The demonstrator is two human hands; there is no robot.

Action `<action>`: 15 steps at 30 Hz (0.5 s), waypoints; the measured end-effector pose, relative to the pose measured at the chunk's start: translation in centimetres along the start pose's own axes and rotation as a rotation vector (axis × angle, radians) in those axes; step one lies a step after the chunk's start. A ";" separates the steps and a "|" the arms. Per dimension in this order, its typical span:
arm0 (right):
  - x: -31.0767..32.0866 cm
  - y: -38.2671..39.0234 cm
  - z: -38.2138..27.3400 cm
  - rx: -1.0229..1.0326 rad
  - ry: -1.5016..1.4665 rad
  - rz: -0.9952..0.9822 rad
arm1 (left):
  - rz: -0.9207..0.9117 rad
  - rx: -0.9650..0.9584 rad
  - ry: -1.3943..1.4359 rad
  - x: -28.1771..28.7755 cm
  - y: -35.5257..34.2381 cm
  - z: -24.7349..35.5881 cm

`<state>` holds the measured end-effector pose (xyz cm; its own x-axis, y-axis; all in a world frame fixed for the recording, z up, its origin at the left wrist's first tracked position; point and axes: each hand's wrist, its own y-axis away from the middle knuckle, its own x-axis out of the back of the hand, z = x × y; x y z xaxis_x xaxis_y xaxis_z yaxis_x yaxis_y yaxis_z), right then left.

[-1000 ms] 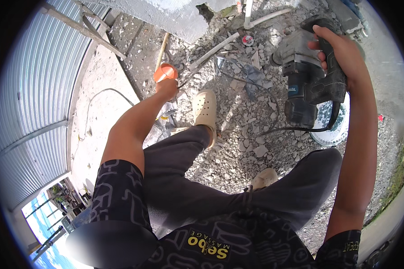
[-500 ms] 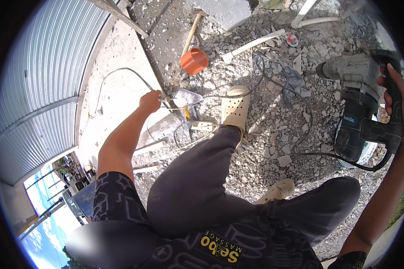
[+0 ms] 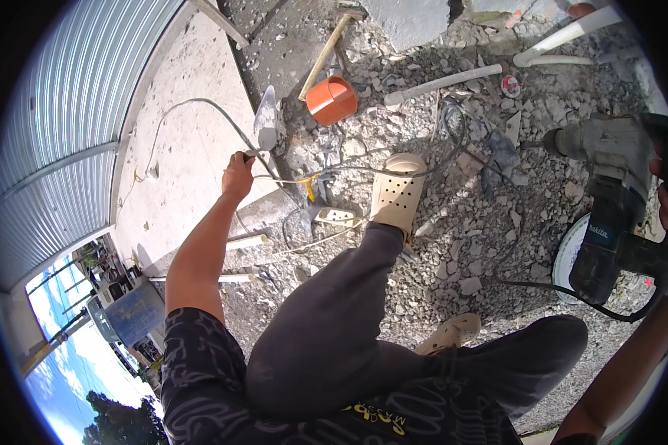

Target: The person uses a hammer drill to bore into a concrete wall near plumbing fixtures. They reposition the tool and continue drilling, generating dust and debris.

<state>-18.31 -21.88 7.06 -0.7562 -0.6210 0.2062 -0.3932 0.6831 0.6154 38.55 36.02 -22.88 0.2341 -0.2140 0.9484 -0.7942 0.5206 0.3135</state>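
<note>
My left hand is closed around a dark grey cable, which loops away over the pale slab. Just right of it lies a pale, pointed trowel-like thing with a grey end. At the right rim my right hand grips the rear handle of a demolition hammer. The tool has a grey metal front and a dark body, and its nose points left over the rubble. A black cord runs from its handle end. Part of my right hand is lost in the dark edge.
Broken concrete covers the ground around my cream clogs. An orange cup, a wooden-handled hammer and white pipes lie ahead. A white round lid or bucket sits under the power tool. Corrugated metal stands left.
The trowel-like thing, earlier beside my left hand and pointing right, now lies farther ahead, pointing away. My left hand has shifted slightly nearer. The demolition hammer sits lower and farther right in view.
</note>
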 end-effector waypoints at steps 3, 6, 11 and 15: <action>-0.3 -1.0 -0.6 -0.004 -0.012 -0.045 | 0.038 0.176 0.028 0.3 -4.4 2.0; -0.8 -1.2 -1.0 0.019 -0.021 -0.065 | 0.094 0.368 0.120 0.2 -8.0 5.5; -1.4 -1.2 -1.4 -0.112 -0.172 0.011 | -0.019 0.423 1.105 -2.8 -1.0 10.1; -1.6 -1.3 -1.3 0.019 -0.066 -0.015 | -0.095 0.354 1.266 -7.1 5.7 12.4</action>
<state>-15.92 -22.29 6.95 -0.7830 -0.6046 0.1461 -0.4140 0.6819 0.6030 25.42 30.26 -28.40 0.5024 0.7800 0.3730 -0.8035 0.2619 0.5346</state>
